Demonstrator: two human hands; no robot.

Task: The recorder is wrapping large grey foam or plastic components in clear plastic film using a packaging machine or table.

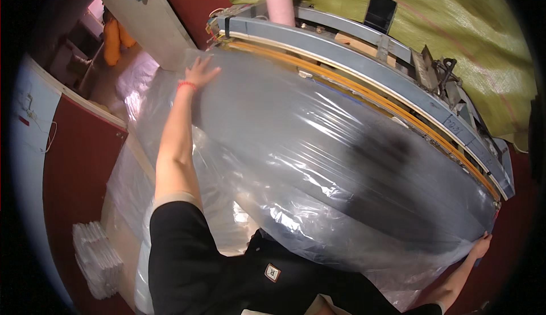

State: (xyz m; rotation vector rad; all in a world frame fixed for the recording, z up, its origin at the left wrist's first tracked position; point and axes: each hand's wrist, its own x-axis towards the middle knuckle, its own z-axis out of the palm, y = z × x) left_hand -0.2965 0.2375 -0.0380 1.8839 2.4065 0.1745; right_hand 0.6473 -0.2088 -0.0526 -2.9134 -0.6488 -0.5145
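Observation:
A large clear plastic sheet (pixel 296 167) is spread over a grey work surface, wrinkled and shiny, hanging down toward my body. At its far left corner my left hand (pixel 202 74) lies on the plastic with fingers spread, a red bracelet at the wrist. Down at the right end, my right hand (pixel 482 246) is closed on the sheet's edge, its fingertips partly hidden. Along the far side of the surface run orange-yellow strips (pixel 364 96) and a grey metal rail (pixel 347 76).
Behind the rail stand a pink bottle (pixel 278 5) and a dark phone (pixel 380 12); metal tools (pixel 446 76) lie farther right. Green woven sheeting (pixel 455 13) covers the back. An open door (pixel 136 16) is at upper left, with folded plastic (pixel 96 260) at lower left.

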